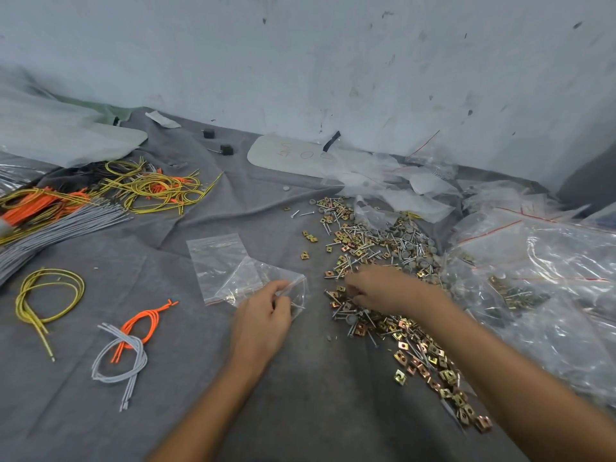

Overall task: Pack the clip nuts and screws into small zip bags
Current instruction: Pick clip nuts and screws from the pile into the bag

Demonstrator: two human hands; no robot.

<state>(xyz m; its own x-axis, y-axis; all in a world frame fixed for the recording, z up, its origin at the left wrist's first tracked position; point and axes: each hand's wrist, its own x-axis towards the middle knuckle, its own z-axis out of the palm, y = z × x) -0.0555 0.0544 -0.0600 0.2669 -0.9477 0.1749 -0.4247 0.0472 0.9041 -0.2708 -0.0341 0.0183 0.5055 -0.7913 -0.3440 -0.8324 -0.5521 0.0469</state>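
My left grip [263,316] pinches a small zip bag [256,278]. My right grip [388,288] touches the pile of clip nuts and screws [370,241]; grasping or not, I cannot tell.

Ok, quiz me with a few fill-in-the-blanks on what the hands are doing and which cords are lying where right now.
1. The left hand grips a small zip bag while the right hand reaches into the pile of clip nuts and ____.
2. The cord bundle crossing the grey cords is coloured ____.
3. The looped cable lying alone to their left is ____.

Missing words: screws; orange; yellow.
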